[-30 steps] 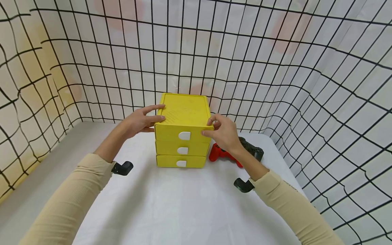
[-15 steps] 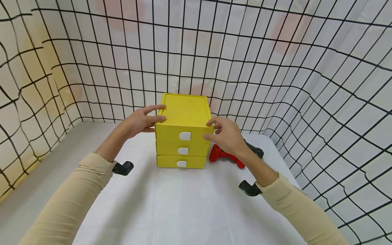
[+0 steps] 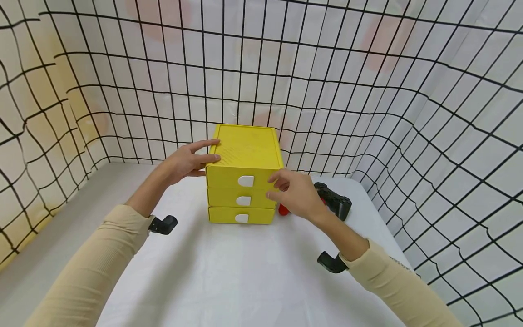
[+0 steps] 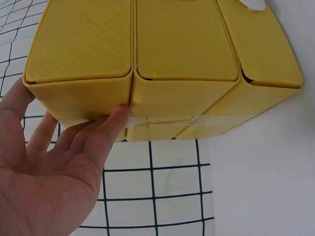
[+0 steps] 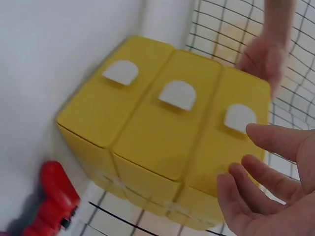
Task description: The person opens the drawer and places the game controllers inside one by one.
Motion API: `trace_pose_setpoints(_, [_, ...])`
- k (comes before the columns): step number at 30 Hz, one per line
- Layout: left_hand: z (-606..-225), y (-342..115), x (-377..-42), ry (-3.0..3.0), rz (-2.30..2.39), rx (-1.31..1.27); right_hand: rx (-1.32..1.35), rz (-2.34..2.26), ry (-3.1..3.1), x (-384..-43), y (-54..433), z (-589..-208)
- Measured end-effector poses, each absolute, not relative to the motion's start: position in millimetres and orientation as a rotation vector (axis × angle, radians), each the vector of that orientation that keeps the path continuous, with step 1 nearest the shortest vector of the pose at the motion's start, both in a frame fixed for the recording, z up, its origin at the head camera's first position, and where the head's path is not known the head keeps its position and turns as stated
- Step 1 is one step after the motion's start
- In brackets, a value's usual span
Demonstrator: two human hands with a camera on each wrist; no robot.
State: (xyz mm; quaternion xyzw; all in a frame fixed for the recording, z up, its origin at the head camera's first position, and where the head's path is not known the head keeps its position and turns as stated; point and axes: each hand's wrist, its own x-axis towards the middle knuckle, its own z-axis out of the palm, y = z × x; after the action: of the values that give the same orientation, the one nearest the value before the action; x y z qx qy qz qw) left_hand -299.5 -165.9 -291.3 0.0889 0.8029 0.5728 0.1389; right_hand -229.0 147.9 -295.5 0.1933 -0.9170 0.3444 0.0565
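Note:
A yellow unit of three stacked drawers [image 3: 242,198] with white rounded tabs stands in the middle of the head view, its drawers closed. My left hand [image 3: 182,162] is at its upper left edge, with fingertips on the top and others against the side. In the left wrist view the left hand [image 4: 59,152] reaches along the side wall with extended fingers. My right hand [image 3: 300,193] holds nothing, its fingers loosely bent in front of the top drawers' right end. In the right wrist view the right hand [image 5: 275,182] has thumb and fingers spread, near the top drawer's tab [image 5: 240,117].
To the right of the unit lie a red game controller [image 5: 54,201] and a black game controller [image 3: 337,200], partly hidden by the right hand in the head view. White cloth covers the table [image 3: 245,272]. A black grid net [image 3: 253,72] rises behind and at both sides.
My right hand has come off the unit's upper right corner and moved down in front of the drawers, covering more of the red controller. The left hand and the unit have stayed put.

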Motion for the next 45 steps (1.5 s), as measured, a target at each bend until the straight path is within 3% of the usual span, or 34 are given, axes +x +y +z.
trace_pose_setpoints(23, [-294.1, -168.4, -300.0, 2.323, 1.678, 0.238, 0.657, 1.197, -2.761, -244.4, 118.6, -347.6])
trace_pose_setpoints(45, [-293.0, -165.9, -300.0, 2.329, 1.675, 0.252, 0.626, 1.241, -2.758, -247.8, 104.9, -353.4])
